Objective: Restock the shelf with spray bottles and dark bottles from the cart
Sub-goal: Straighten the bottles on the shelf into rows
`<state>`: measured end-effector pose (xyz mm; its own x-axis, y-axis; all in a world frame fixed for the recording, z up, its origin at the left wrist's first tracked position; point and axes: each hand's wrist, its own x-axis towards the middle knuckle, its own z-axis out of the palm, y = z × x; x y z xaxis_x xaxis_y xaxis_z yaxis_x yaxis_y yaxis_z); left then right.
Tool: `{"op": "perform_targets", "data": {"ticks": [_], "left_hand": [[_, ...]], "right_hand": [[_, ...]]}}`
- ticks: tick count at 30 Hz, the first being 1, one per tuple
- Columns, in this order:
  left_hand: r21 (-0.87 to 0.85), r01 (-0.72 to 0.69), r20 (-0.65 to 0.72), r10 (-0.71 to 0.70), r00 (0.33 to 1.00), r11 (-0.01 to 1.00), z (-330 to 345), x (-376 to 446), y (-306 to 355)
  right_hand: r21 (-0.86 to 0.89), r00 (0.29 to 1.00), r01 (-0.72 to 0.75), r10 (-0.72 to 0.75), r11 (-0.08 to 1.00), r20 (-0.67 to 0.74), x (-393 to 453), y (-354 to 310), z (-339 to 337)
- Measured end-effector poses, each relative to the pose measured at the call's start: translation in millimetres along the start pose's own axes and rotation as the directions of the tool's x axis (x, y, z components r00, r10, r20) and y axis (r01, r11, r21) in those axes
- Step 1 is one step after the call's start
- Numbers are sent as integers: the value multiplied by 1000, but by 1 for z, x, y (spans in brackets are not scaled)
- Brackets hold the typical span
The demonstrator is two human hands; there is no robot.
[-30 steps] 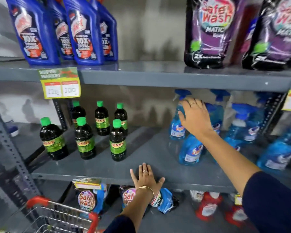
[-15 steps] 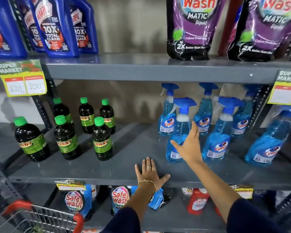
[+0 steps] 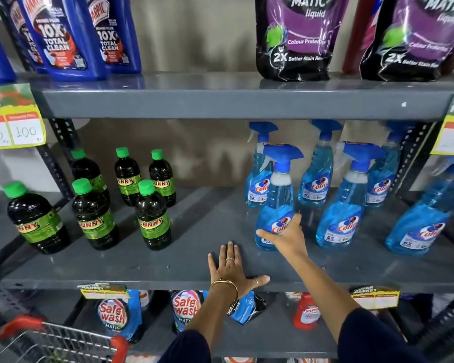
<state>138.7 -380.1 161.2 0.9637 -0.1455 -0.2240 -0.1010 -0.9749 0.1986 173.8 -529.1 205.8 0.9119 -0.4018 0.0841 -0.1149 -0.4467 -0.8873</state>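
On the middle grey shelf (image 3: 199, 226), several blue spray bottles stand upright at the right. The front-left spray bottle (image 3: 279, 189) has my right hand (image 3: 286, 235) at its lower front, thumb spread left and fingertips against the label, not closed around it. My left hand (image 3: 230, 268) lies flat on the shelf's front edge with fingers apart and nothing in it. Several dark bottles (image 3: 152, 218) with green caps and green labels stand in a cluster at the left of the same shelf.
The cart (image 3: 63, 341), wire with red handle corners, sits at the bottom left. Blue cleaner bottles (image 3: 63, 40) and purple detergent pouches (image 3: 296, 40) fill the shelf above. Pouches and red-capped bottles (image 3: 306, 310) lie below. Bare shelf separates the two bottle groups.
My right hand came off the top of a spray bottle and dropped down to the lower front of the front-left one. The view shifted right and closer. My left hand stayed put.
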Motion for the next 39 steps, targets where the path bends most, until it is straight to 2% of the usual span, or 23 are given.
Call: {"op": "perform_targets", "data": {"ticks": [9, 13, 15, 18, 21, 24, 30, 39], "left_hand": [[-3, -2, 15, 2, 1000, 1000, 0, 1, -1], [14, -10, 17, 9, 1000, 1000, -2, 0, -1], [31, -20, 15, 20, 1000, 999, -1, -1, 0], [55, -64, -9, 64, 998, 996, 5, -6, 3], [63, -137, -59, 141, 988, 989, 14, -12, 12], [101, -213, -70, 220, 973, 972, 21, -15, 25], [120, -297, -49, 305, 951, 947, 33, -12, 60], [138, -298, -41, 306, 951, 945, 31, 4, 89]], "right_hand": [[21, 998, -24, 23, 1000, 52, -4, 7, 12], [94, 998, 19, -24, 995, 54, -11, 19, 4], [34, 994, 106, -105, 994, -42, -16, 27, -6], [-109, 940, 155, -181, 982, -290, -20, 37, -28], [-97, 871, 90, -125, 991, -476, -16, 44, -49], [-61, 836, 8, -40, 998, -547, -8, 49, -66], [-41, 866, -18, -5, 999, -500, 11, 60, -85], [-53, 924, -4, -17, 999, -382, 35, 75, -87]]}}
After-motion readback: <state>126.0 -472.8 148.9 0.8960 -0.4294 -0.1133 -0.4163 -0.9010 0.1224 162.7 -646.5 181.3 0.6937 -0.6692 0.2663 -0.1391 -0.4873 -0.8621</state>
